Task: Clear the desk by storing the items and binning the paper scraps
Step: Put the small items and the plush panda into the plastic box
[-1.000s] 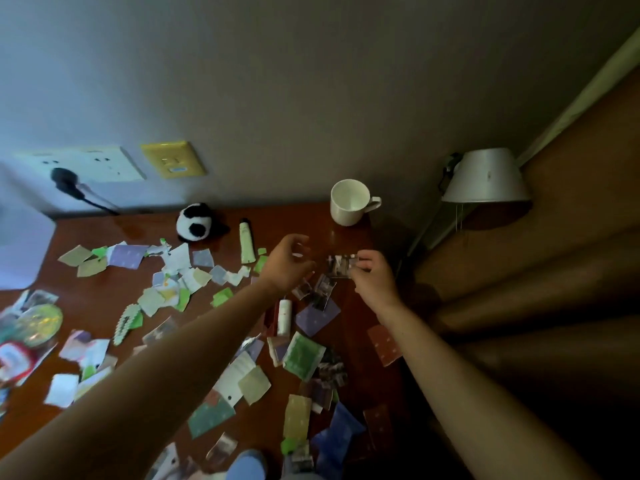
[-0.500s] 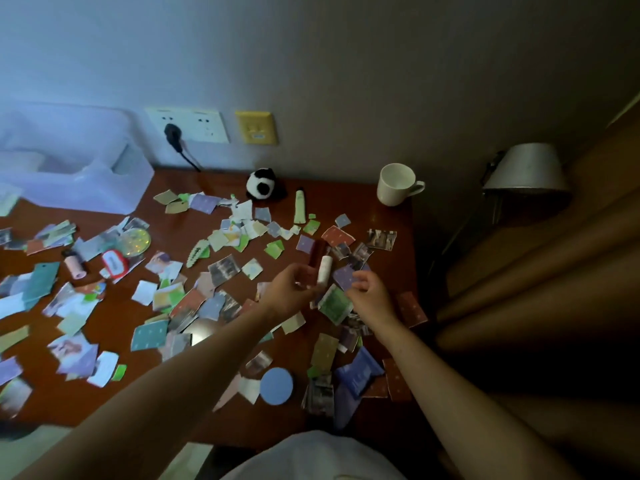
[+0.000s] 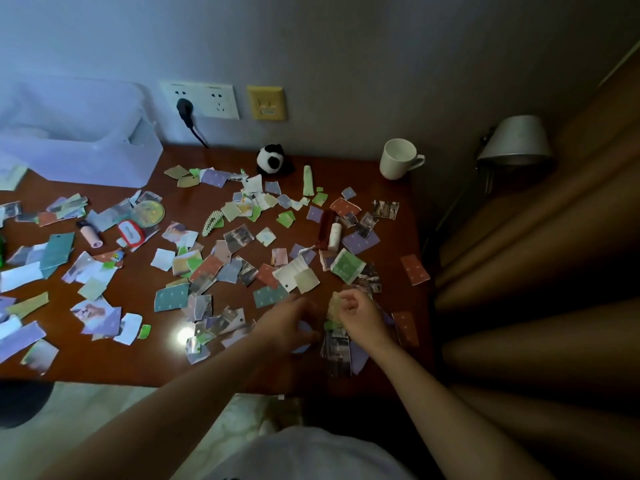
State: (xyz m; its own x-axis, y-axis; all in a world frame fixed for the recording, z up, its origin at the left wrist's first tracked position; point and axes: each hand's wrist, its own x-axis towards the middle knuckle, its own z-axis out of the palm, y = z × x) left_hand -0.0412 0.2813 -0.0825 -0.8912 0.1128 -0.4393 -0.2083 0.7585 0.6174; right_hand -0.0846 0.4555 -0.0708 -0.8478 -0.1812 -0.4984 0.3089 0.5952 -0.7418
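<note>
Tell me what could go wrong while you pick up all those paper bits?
The right hand pinches a pale scrap near the desk's front edge; the photo scraps beside it could get swept onto the floor. The white tube and hair clip lie among the paper and might get binned by mistake. The mug stands by the desk's right edge; an elbow could knock it.

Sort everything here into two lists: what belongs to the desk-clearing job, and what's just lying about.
Job: paper scraps, panda plush, green tube, hair clip, small white bottle, pink tube, white mug, clear storage box.

Just there: wall sockets, black plug, yellow wall plate, lamp.
</note>
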